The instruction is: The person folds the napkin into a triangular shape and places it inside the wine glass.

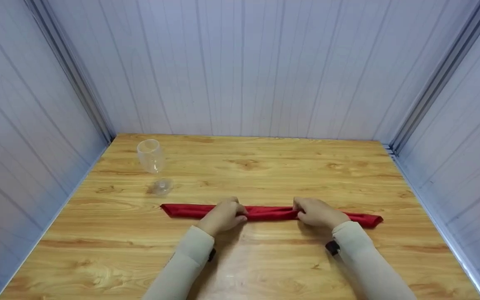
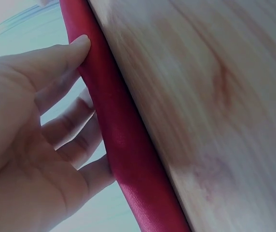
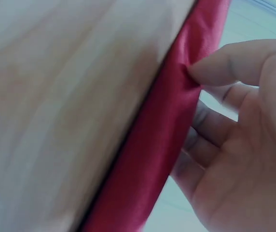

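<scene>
A red satiny cloth (image 1: 269,213), rolled into a long narrow strip with slanted ends, lies crosswise on the wooden table. My left hand (image 1: 222,216) pinches it left of its middle. Farther right, my right hand (image 1: 318,213) pinches it too, and a short length runs between the hands. In the left wrist view, the thumb (image 2: 81,47) lies on the near face of the cloth, and the other fingertips go behind it. The right wrist view shows the right thumb (image 3: 210,71) pressing a dent into the roll, the fingers partly hidden behind.
A clear wine glass (image 1: 150,157) stands upright at the back left, beyond the cloth's left end. The wooden tabletop (image 1: 289,166) meets pale panelled walls (image 1: 240,75) at the back and on both sides.
</scene>
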{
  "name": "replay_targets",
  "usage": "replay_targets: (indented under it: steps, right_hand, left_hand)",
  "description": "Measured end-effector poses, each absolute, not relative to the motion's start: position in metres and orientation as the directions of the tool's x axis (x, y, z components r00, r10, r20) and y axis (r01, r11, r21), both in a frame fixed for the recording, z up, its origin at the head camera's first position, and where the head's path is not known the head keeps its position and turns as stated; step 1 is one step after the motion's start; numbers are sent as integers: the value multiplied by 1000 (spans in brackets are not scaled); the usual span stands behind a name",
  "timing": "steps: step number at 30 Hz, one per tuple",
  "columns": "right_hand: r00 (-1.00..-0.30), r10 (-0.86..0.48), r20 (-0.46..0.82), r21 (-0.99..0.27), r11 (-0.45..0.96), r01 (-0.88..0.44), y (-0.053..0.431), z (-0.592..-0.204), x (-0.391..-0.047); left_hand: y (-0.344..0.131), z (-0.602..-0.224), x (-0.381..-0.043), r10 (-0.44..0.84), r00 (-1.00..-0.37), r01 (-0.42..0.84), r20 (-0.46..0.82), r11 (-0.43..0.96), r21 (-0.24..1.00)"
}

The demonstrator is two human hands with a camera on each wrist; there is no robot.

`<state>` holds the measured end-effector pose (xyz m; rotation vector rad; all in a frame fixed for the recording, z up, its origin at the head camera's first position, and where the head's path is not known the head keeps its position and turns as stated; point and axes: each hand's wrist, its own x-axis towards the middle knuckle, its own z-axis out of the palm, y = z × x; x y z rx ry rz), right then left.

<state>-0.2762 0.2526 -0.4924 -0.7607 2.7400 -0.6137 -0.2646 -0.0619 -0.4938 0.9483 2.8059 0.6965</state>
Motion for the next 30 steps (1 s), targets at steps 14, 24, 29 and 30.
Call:
replay_targets:
  steps: [14,24,29,30]
  right_hand:
    - [-820,-572,-12,-551,688,-472,265,-497,-278]
    - [-839,-543,-47,-544,718,-434,264,-499,-278]
    - [-843,-534,-59,-541,727,-423,264,-500,-280]
    - [-844,-534,-58,-542,726,-422,264,-500,-280]
  left_hand:
    - [-61,-497,-267,601,-792,590,108,707,391]
    - [-58,-497,-273,506,-862,458,18,764,454]
    - [-57,-497,-277,457,-889,396,-37,806,440]
    - [-57,-497,-278,445,-894,380,-50,813,442]
